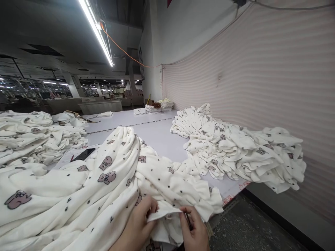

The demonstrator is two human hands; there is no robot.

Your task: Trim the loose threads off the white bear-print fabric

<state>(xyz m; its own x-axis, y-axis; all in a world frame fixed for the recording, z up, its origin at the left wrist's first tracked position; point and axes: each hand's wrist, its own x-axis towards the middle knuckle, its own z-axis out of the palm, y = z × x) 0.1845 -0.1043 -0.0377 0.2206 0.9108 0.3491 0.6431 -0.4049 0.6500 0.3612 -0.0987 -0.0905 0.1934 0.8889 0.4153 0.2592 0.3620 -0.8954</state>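
A heap of soft white fabric (pixel 110 153), printed with pinkish-brown animal figures and small dark marks, spreads over the near part of the table. At its front edge my left hand (pixel 141 223) is closed on a fold of this fabric. My right hand (pixel 195 228) pinches the same fabric edge between thumb and forefinger, a short way to the right. Tucked inside the right fingers is a thin dark tool (pixel 188 221), mostly hidden, so its kind does not show. The edge is stretched between both hands.
More of the printed fabric lies in a pile (pixel 235 146) at right, overhanging the table edge, and in another pile (pixel 34 136) at left. A dark phone (pixel 83 154) rests on papers. Folded stacks (pixel 153 108) stand at the back. A striped cloth (pixel 248 80) covers the right wall.
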